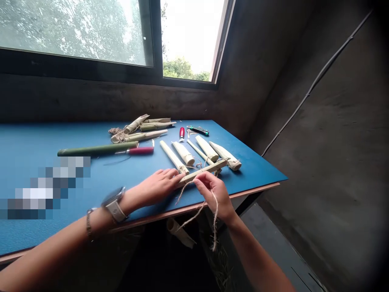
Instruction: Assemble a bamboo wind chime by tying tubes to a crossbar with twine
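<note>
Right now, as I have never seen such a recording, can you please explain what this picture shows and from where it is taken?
There is no machine: a camera on a person's head looks down at their two bare hands. The left hand rests flat on a pale bamboo strip on the blue table. The right hand pinches twine that hangs below the table edge. Behind the strip lie cut bamboo tubes in a row; further back, a green bamboo stalk, a red-handled knife and a utility knife.

Green stalk (97, 149), red-handled knife (140, 151), teal cutter (198, 129) on blue table (30, 140).
</note>
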Demonstrator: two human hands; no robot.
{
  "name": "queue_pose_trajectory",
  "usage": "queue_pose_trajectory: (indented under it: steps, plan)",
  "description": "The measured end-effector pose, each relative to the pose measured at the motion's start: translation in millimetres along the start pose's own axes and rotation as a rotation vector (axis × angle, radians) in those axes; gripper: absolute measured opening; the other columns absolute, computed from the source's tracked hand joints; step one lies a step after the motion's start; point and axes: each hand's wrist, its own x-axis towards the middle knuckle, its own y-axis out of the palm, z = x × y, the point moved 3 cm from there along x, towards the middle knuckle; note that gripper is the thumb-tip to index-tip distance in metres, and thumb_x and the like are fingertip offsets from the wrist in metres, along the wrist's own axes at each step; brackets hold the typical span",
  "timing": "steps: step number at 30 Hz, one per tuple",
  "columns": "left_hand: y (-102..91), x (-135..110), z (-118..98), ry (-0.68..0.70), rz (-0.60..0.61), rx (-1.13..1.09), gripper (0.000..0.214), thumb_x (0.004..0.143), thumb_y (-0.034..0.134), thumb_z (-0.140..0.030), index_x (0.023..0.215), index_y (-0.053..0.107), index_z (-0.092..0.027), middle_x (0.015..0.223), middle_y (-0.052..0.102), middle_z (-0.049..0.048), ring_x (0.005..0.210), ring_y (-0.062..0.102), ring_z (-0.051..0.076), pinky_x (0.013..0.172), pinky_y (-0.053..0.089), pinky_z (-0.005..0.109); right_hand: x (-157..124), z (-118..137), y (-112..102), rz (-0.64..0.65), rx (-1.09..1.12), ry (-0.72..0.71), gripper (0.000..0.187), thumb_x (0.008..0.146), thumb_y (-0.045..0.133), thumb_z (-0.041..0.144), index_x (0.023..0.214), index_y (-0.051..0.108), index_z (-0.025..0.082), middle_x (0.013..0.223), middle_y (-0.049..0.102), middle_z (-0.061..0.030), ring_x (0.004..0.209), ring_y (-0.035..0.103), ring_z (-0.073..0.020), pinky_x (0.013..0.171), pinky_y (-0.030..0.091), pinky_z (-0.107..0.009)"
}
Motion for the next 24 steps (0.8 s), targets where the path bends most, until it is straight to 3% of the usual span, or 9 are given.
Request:
queue_pose_trajectory:
  steps: [2, 5, 8, 11, 14, 18, 20, 22, 24]
  plan:
    - [-11.5, -10, -9, -0.040, -0.064, -0.140, 0.043, 0.089, 0.045, -0.030, 0.130, 0.042, -0.017, 0.119, 0.053, 0.0129, 0.105, 0.054, 0.022, 0.086, 0.045, 0.034, -4, -2, 4, 0.015, -0.032, -0.002, 0.021, 0.084, 0.054, 0.036, 0.079, 0.056, 0.015, 0.073, 0.058, -0.0021, 0.065, 0.053, -0.0105, 0.060, 0.044, -0.022]
    - [-22.5, -18, -31, -0.139, -0.210, -0.454, 0.034, 0.094, 0.033, -0.025, 0.125, 0.047, -0.019, 0.118, 0.056, 0.0095, 0.104, 0.056, 0.017, 0.087, 0.047, 0.027, -7, -1, 11, 0.052, -0.032, -0.004, 0.019, 0.085, 0.053, 0.034, 0.081, 0.056, 0.016, 0.075, 0.061, -0.0030, 0.067, 0.056, -0.0122, 0.062, 0.046, -0.023]
    - [-16.9, -16, -50, -0.275, -0.363, -0.583, 0.032, 0.094, 0.035, -0.027, 0.121, 0.048, -0.018, 0.115, 0.059, 0.0099, 0.101, 0.058, 0.018, 0.085, 0.049, 0.030, -6, 2, 18, 0.086, -0.001, -0.026, 0.018, 0.086, 0.051, 0.034, 0.085, 0.056, 0.016, 0.080, 0.063, -0.0039, 0.072, 0.059, -0.0142, 0.066, 0.048, -0.025]
    - [-6.3, -9, -56, -0.340, -0.420, -0.623, 0.030, 0.093, 0.036, -0.025, 0.119, 0.048, -0.015, 0.114, 0.061, 0.0104, 0.099, 0.060, 0.017, 0.083, 0.049, 0.028, -4, 2, 20, 0.094, -0.005, -0.059, 0.017, 0.085, 0.052, 0.033, 0.084, 0.056, 0.017, 0.079, 0.061, -0.0031, 0.071, 0.058, -0.0134, 0.066, 0.047, -0.024]
    - [-7.0, -10, -46, -0.340, -0.375, -0.639, 0.026, 0.094, 0.034, -0.025, 0.107, 0.055, -0.017, 0.102, 0.067, 0.0066, 0.088, 0.063, 0.015, 0.075, 0.049, 0.025, -2, 0, 18, 0.138, -0.024, -0.054, 0.019, 0.087, 0.050, 0.034, 0.086, 0.057, 0.017, 0.070, 0.056, -0.0009, 0.064, 0.052, -0.0109, 0.059, 0.043, -0.022]
    - [-19.8, -16, -19, -0.308, -0.257, -0.524, 0.023, 0.093, 0.036, -0.027, 0.096, 0.057, -0.016, 0.082, 0.068, 0.0031, 0.069, 0.062, 0.013, 0.061, 0.044, 0.022, -1, -4, 14, 0.231, 0.056, 0.029, 0.034, 0.093, 0.035, 0.038, 0.107, 0.056, 0.016, 0.068, 0.055, -0.0007, 0.054, 0.044, -0.0084, 0.052, 0.040, -0.021]
    - [-23.7, -13, -3, -0.272, -0.236, -0.431, 0.023, 0.092, 0.038, -0.027, 0.093, 0.057, -0.015, 0.075, 0.065, 0.0028, 0.063, 0.058, 0.012, 0.057, 0.040, 0.021, 2, -4, 10, 0.201, 0.048, 0.014, 0.037, 0.094, 0.033, 0.038, 0.112, 0.055, 0.015, 0.079, 0.060, -0.0042, 0.061, 0.051, -0.0099, 0.059, 0.045, -0.023]
    - [-22.7, -4, 12, -0.205, -0.227, -0.385, 0.023, 0.091, 0.041, -0.028, 0.085, 0.058, -0.013, 0.070, 0.062, 0.0022, 0.059, 0.053, 0.011, 0.055, 0.037, 0.021, 5, -4, 4, 0.135, -0.049, -0.066, 0.034, 0.094, 0.034, 0.035, 0.110, 0.058, 0.016, 0.095, 0.062, -0.0072, 0.082, 0.058, -0.0138, 0.076, 0.048, -0.027]
    - [-17.4, 7, 26, -0.148, -0.220, -0.402, 0.024, 0.088, 0.046, -0.029, 0.077, 0.058, -0.012, 0.065, 0.059, 0.0013, 0.057, 0.048, 0.010, 0.055, 0.035, 0.020, 9, -3, 0, 0.078, -0.194, -0.172, 0.031, 0.094, 0.035, 0.032, 0.107, 0.060, 0.018, 0.107, 0.060, -0.0080, 0.100, 0.056, -0.0170, 0.090, 0.044, -0.031]
